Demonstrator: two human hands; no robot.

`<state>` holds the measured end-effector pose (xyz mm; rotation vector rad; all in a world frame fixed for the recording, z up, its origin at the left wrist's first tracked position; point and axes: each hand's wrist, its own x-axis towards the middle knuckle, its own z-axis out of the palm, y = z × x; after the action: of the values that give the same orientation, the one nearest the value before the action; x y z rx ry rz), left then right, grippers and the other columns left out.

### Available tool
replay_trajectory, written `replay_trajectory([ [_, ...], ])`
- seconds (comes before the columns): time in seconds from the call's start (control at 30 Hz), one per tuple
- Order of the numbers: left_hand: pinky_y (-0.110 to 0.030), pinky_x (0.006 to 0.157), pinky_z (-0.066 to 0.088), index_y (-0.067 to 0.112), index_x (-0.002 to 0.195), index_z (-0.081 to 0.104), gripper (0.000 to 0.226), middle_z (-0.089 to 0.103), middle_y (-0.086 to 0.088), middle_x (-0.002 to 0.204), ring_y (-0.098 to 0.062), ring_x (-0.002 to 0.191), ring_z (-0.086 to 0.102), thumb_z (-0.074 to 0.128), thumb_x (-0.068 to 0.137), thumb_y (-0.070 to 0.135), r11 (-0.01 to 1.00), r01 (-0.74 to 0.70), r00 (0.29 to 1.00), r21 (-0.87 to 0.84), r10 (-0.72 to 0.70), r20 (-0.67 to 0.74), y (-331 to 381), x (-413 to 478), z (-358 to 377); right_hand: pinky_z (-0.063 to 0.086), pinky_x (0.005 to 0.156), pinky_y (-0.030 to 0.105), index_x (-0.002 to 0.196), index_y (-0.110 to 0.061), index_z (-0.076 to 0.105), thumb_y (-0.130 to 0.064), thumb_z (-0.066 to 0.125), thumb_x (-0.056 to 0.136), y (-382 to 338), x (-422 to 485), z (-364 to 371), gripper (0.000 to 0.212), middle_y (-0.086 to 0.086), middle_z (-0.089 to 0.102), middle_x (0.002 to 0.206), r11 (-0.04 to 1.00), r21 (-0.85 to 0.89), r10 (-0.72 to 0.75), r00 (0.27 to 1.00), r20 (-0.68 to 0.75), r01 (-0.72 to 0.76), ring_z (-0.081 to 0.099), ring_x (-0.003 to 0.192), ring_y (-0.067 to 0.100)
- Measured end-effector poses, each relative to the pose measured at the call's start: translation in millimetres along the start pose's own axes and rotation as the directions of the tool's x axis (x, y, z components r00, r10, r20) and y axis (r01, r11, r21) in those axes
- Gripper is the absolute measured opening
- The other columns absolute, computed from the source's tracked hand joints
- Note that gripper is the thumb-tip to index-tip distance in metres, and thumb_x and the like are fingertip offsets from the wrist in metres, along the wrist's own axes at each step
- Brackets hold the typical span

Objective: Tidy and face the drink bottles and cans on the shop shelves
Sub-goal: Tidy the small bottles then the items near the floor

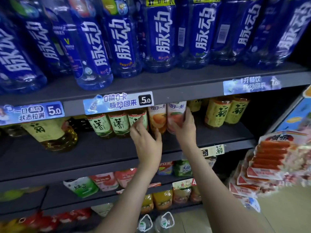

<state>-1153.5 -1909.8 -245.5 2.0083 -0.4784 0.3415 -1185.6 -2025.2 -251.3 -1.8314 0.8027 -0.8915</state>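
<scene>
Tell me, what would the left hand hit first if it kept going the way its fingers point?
Probably the green-label tea bottle: the left hand points up and back at it, fingertips already over its label. Whether they touch is unclear.

Blue bottles (161,36) with white lettering on top; dark grey shelf (168,84). Green-labelled tea bottles (117,125), yellow-labelled bottles (218,113), white peach-print bottle (175,115). Red sausage packs (269,157) at right.
</scene>
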Motion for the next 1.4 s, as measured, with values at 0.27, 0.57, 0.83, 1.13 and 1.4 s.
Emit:
replay_trajectory([
  [0.27, -0.024, 0.089, 0.040, 0.010, 0.131, 0.047, 0.044, 0.049, -0.007, 0.124, -0.020, 0.113, 0.052, 0.059, 0.088, 0.015, 1.000, 0.003, 0.977, 0.004, -0.004, 0.215, -3, -16, -37, 0.035, 0.088, 0.021, 0.129, -0.002, 0.043, -0.012, 0.063, 0.088, -18, -79, 9, 0.047, 0.012, 0.050, 0.123, 0.998, -0.042, 0.054, 0.998, 0.024, -0.053, 0.046, 0.120, 0.025],
  [0.57, -0.014, 0.081, 0.038, 0.012, 0.124, 0.052, 0.032, 0.056, -0.003, 0.118, -0.013, 0.101, 0.056, 0.057, 0.092, 0.014, 0.983, 0.171, 0.946, 0.059, -0.181, 0.269, -65, -11, -141, 0.035, 0.079, 0.009, 0.119, -0.013, 0.054, -0.006, 0.055, 0.091, -78, -157, 87, 0.029, 0.004, 0.056, 0.117, 0.998, -0.028, 0.053, 0.960, 0.274, -0.048, 0.052, 0.101, 0.008],
  [0.83, -0.007, 0.073, 0.036, 0.012, 0.116, 0.056, 0.027, 0.063, 0.003, 0.100, -0.012, 0.093, 0.060, 0.058, 0.089, 0.009, 0.919, 0.392, 0.914, 0.024, -0.393, 0.098, -186, 25, -315, 0.038, 0.077, 0.006, 0.114, -0.013, 0.055, -0.006, 0.059, 0.090, -170, -263, 252, 0.025, 0.004, 0.059, 0.110, 0.999, 0.054, -0.020, 0.900, 0.435, -0.004, 0.058, 0.093, 0.008],
  [1.13, -0.008, 0.072, 0.038, 0.006, 0.117, 0.055, 0.027, 0.059, 0.002, 0.098, -0.014, 0.090, 0.059, 0.055, 0.090, 0.005, 0.898, 0.440, 0.896, -0.007, -0.439, -0.070, -335, 94, -501, 0.046, 0.078, 0.009, 0.125, -0.011, 0.049, -0.010, 0.061, 0.090, -267, -363, 451, 0.037, 0.000, 0.055, 0.110, 0.978, 0.137, 0.096, 0.924, 0.369, -0.156, 0.056, 0.094, -0.005],
  [1.4, -0.001, 0.064, 0.033, 0.011, 0.121, 0.051, 0.030, 0.057, 0.002, 0.106, -0.007, 0.087, 0.053, 0.055, 0.092, 0.012, 0.870, 0.493, 0.867, -0.027, -0.493, -0.067, -367, 119, -566, 0.039, 0.074, 0.000, 0.125, -0.015, 0.047, -0.012, 0.061, 0.090, -320, -406, 511, 0.038, 0.000, 0.056, 0.113, 0.981, 0.130, 0.071, 0.898, 0.435, -0.140, 0.055, 0.105, 0.010],
])
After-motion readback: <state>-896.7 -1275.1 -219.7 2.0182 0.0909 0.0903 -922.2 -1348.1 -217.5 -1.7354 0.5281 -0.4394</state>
